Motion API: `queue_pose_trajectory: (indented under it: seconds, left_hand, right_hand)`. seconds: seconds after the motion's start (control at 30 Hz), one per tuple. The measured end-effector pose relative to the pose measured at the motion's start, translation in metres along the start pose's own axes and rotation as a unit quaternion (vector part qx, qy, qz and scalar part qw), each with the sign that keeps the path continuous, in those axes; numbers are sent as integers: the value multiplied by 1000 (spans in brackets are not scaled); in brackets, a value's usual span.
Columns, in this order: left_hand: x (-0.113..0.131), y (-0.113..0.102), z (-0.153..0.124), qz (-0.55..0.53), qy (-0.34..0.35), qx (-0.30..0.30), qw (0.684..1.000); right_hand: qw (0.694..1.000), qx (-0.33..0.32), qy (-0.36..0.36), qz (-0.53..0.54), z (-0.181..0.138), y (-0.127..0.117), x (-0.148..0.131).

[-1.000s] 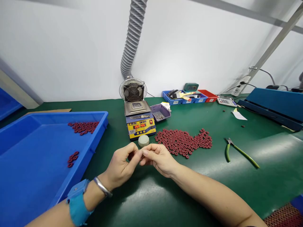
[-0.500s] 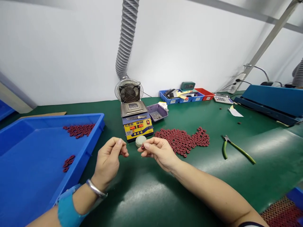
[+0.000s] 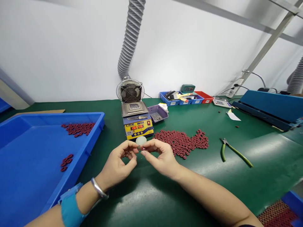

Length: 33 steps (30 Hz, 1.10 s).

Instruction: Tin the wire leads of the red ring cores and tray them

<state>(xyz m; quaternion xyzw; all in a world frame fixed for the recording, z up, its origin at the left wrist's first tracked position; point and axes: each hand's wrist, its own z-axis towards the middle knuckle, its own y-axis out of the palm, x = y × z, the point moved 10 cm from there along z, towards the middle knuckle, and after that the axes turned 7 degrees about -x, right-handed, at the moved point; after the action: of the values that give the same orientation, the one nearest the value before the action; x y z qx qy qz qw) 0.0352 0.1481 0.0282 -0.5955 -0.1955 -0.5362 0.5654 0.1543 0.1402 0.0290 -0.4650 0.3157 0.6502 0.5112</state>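
Observation:
My left hand (image 3: 118,165) and my right hand (image 3: 161,157) meet fingertip to fingertip over the green mat, just in front of a small round grey puck (image 3: 141,140). Both pinch a tiny red ring (image 3: 142,148) between them. A pile of the same red rings (image 3: 181,142) lies on the mat right of my right hand. Behind the puck stands a yellow and blue solder pot (image 3: 137,121) with red digits. My left wrist carries a bangle and a blue strap.
A big blue tray (image 3: 35,164) at the left holds two small groups of red rings. Green-handled cutters (image 3: 233,151) lie at the right. A fan, a grey hose, a purple bin, small parts bins and a calculator stand farther back. A blue machine sits at far right.
Half a second ago my hands were apart, the right one holding the ring alone. My left hand has come back in and pinches at the ring again.

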Motion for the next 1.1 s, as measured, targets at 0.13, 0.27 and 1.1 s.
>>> queue_pose_trajectory:
  seconds: [0.13,0.27,1.1]
  left_hand:
    - [-1,-3,1,5,-10,7,1000]
    - [-8,-6,4,12,-27,14,999]
    - [-29,25,10,108,-24,-135,985]
  right_hand:
    - [998,10,-44,-33,8,-6,-10]
    - [993,12,-63,-99,50,-22,-18]
    - [768,-112,46,-629,253,8,29]
